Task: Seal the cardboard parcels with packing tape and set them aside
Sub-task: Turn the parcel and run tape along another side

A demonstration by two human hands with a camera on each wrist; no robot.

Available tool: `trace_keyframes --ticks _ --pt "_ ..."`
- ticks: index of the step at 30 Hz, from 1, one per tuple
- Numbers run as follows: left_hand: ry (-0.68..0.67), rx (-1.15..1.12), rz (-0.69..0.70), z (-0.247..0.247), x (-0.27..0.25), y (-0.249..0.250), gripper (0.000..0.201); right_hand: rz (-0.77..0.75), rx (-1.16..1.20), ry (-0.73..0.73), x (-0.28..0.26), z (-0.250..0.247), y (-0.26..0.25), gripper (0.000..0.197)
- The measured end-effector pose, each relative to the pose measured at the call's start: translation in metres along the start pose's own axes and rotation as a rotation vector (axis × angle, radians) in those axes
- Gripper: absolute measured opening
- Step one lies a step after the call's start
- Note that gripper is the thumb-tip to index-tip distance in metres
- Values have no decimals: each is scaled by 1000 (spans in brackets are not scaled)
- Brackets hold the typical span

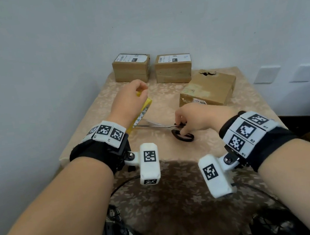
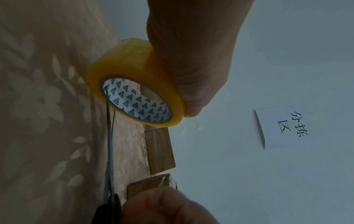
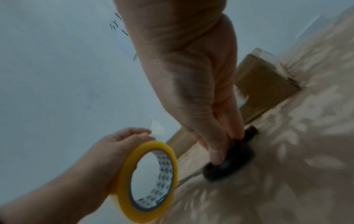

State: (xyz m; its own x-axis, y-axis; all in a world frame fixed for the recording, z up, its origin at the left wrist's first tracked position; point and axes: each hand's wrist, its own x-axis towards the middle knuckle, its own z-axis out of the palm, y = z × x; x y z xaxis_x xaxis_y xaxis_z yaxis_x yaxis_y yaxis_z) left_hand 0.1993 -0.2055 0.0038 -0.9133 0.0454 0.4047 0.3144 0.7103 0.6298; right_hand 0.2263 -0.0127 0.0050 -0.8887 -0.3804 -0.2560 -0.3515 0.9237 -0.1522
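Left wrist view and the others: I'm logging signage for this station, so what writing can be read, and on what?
"分拣区": handwritten on the white paper sheet on the wall.
"R2": on the right wristband tag.
Shipping labels on the two far boxes: too small to read.
Label on the near box: unreadable.

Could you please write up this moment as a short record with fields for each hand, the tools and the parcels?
left hand: left hand grips the yellow tape roll, held off the table
right hand: right hand has its fingers at the black handles of the scissors
scissors: lying on the tablecloth, blades pointing toward the roll
parcels at the back: two small labelled boxes side by side by the wall
parcel on the right: larger box, torn hole in its top
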Motion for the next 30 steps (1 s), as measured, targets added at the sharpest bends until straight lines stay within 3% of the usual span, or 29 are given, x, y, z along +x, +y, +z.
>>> trace_keyframes --ticks 3,7,8,11,13,23,25,28,30 --pt "14 68 53 -2 5 3 21 -7 147 107 3 -7 5 21" --pt "63 155 102 -5 10 8 22 117 193 643 11 -10 11 19" --pt "79 193 100 -5 10 9 22 139 144 700 17 -11 16 26" --pt "112 290 83 -7 13 10 23 221 23 445 35 -5 34 52" --pt "110 298 81 -6 16 8 23 276 -46 301 45 1 41 54" --pt "-78 -38 154 18 10 18 16 209 -186 226 41 3 56 79" --pt "-115 -122 160 20 10 22 13 178 -24 287 29 -2 55 75" --pt "-175 -203 186 23 9 28 11 74 654 552 4 -15 40 66" --pt "-215 -219 221 26 7 34 11 4 930 624 -9 -19 28 53"
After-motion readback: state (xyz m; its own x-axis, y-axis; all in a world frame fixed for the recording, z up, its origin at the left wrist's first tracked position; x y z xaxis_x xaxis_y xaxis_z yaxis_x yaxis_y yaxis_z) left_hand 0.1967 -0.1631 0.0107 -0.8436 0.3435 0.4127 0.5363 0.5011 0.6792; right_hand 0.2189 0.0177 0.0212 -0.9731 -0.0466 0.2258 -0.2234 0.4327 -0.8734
